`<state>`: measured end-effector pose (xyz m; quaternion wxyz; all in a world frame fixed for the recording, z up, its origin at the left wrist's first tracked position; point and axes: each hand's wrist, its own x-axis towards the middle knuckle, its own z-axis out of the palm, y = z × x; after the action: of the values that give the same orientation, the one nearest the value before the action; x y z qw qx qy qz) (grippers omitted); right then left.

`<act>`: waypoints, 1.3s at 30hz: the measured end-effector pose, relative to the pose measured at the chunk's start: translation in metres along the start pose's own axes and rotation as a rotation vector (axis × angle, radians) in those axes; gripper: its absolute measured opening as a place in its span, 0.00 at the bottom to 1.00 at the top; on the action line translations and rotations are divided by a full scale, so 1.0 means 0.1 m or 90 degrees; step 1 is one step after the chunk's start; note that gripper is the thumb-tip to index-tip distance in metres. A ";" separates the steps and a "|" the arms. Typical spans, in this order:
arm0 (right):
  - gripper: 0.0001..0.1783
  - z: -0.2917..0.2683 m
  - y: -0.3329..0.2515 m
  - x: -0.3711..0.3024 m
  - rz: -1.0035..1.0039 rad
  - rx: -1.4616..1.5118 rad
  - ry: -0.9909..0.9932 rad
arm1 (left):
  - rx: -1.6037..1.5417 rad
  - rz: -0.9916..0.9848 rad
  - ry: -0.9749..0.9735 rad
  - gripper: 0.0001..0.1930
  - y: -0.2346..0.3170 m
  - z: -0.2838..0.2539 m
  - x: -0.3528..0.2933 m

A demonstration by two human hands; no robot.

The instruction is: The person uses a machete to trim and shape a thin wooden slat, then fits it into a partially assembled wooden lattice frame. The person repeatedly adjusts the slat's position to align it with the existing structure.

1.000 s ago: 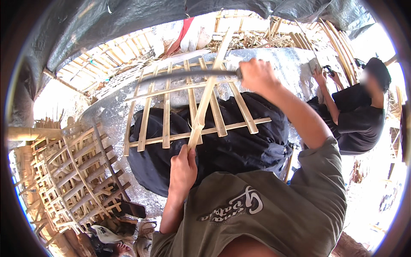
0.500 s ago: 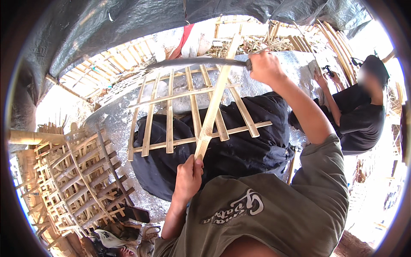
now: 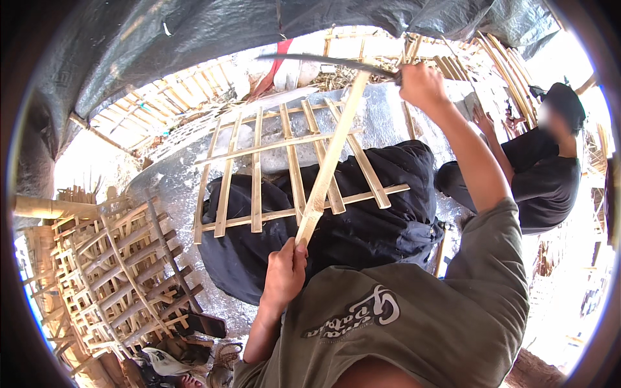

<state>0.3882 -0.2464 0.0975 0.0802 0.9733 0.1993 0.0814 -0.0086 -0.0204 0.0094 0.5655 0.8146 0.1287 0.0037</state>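
My left hand (image 3: 284, 270) grips the near end of a long pale bamboo strip (image 3: 331, 161), thumb on top. The strip slants away to the upper right, above a loose lattice of bamboo slats (image 3: 257, 187). In my closed right hand (image 3: 422, 85) is the handle of a machete with a long, dark, slightly curved blade (image 3: 310, 59). The blade points left and crosses the strip's far tip; whether they touch, I cannot tell. Beneath the lattice's near part is bunched black cloth (image 3: 407, 174).
Stacked bamboo lattice panels (image 3: 129, 271) stand at the left, with a dark flat object (image 3: 207, 324) beside them. A person in black (image 3: 543, 171) sits at the right, hands raised near bamboo poles (image 3: 508, 71). Dark tarp (image 3: 213, 32) hangs overhead; a grey sheet (image 3: 381, 110) covers the ground.
My right hand has moved up and slightly right, carrying the machete toward the strip's far tip. The strip has shifted slightly to the right. My left hand keeps its hold.
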 end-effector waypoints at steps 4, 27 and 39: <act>0.12 -0.22 -0.22 -0.15 -0.035 0.039 -0.068 | 0.023 0.010 0.029 0.16 -0.03 0.01 0.04; 0.15 0.38 0.52 0.17 0.081 0.137 0.008 | 0.129 -0.011 0.151 0.13 -0.10 -0.27 0.07; 0.11 -0.04 -0.62 -0.38 -0.127 0.150 0.001 | 0.193 0.000 0.157 0.11 0.05 -0.04 -0.02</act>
<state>0.3302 -0.2052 0.0850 -0.0269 0.9513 0.3029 0.0498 -0.0099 -0.0184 0.0160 0.4163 0.8838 0.1964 0.0840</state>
